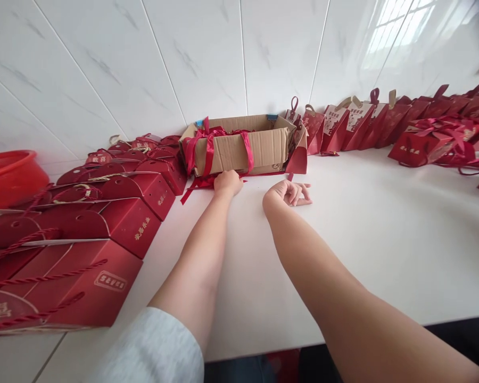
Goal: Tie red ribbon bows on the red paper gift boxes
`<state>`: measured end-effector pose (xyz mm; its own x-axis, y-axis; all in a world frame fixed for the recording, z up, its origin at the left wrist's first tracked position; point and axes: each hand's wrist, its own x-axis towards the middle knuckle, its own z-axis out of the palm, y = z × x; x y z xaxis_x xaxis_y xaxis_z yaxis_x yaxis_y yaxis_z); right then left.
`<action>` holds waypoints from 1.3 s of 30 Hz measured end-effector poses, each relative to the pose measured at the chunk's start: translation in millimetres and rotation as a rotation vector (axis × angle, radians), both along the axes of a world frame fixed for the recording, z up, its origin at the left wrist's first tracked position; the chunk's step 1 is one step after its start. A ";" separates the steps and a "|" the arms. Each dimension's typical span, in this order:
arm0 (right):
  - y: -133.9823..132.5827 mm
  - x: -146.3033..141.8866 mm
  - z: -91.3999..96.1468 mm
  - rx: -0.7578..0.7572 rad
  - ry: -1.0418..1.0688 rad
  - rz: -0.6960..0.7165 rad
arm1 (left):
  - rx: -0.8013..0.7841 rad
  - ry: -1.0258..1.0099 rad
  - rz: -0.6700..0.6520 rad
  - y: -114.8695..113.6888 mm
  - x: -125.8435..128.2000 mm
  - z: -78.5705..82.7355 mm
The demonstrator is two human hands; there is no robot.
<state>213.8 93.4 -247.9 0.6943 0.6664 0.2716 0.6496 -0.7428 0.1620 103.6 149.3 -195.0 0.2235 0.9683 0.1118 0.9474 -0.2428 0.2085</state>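
My left hand [228,183] is closed, knuckles up, over red ribbon [203,184] lying at the foot of a cardboard box [265,151]. Ribbon shows on both sides of this hand; its fingertips are hidden. More satin ribbon [209,151] fills the box's left part and hangs over its front wall. To the right, my right hand [288,192] rests on the white table [259,255], fingers partly bent and apart, with nothing visible between them. Just behind it is a small red scrap [290,176].
Red gift boxes [122,226] with rope handles crowd the left side. Behind them stands a red basin [14,175]. Slanted red boxes [355,125] with loop handles line the tiled wall [207,58]. A ribbon-tied red box [419,146] sits at the right.
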 end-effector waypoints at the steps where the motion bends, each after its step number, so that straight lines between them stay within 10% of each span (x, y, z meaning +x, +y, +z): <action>1: -1.7 0.5 0.2 -0.014 0.019 0.013 | 0.008 0.001 -0.023 -0.5 -0.2 0.0; 8: -13.9 5.7 4.7 0.208 0.327 0.217 | 0.063 -0.046 -0.114 -3.4 -4.6 -1.2; 14: -16.6 10.1 11.5 0.813 0.727 0.498 | 0.088 -0.114 -0.137 -3.5 -8.2 -1.3; 24: -30.7 -0.1 27.1 0.469 0.393 0.026 | 0.112 -0.370 -0.102 0.0 -10.1 -8.5; 39: -48.9 3.3 39.7 0.030 0.123 0.170 | 0.054 -1.204 0.262 23.0 -41.5 -9.2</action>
<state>217.1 44.6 -208.2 0.6015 0.7698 0.2135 0.7796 -0.6240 0.0537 62.1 172.3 -204.2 -0.2496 0.9561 0.1539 0.1798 -0.1104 0.9775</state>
